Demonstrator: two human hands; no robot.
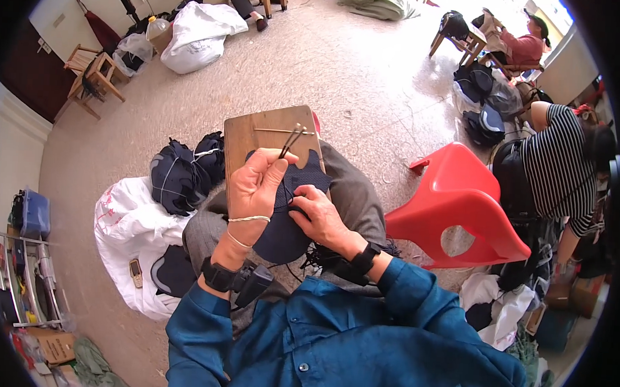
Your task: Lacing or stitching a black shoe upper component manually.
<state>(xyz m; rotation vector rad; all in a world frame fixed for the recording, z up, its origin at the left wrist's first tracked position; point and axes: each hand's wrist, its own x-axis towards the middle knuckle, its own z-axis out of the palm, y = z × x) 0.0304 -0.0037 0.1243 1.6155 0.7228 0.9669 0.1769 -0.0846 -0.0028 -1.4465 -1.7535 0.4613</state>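
A wooden board [247, 132] rests across my lap with a dark navy knitted fabric piece [280, 237] on it, rounded at its near end. My left hand [255, 184] is closed above the fabric, pinching a thin black cord [289, 143]; two strands with pale tips stick up past the fingers. Against the fabric, my right hand [316, 214] has its fingers curled and pressed at the piece, where dark cord runs. A thin rod-like tool [283, 131] lies on the board beyond my hands.
Tied dark bundles [176, 177] and a white sack [129, 217] with a phone [135, 273] lie to my left. A red plastic chair [455, 207] stands at right. Beyond it, a person in stripes [557, 166] bends over; another [524, 47] sits farther back.
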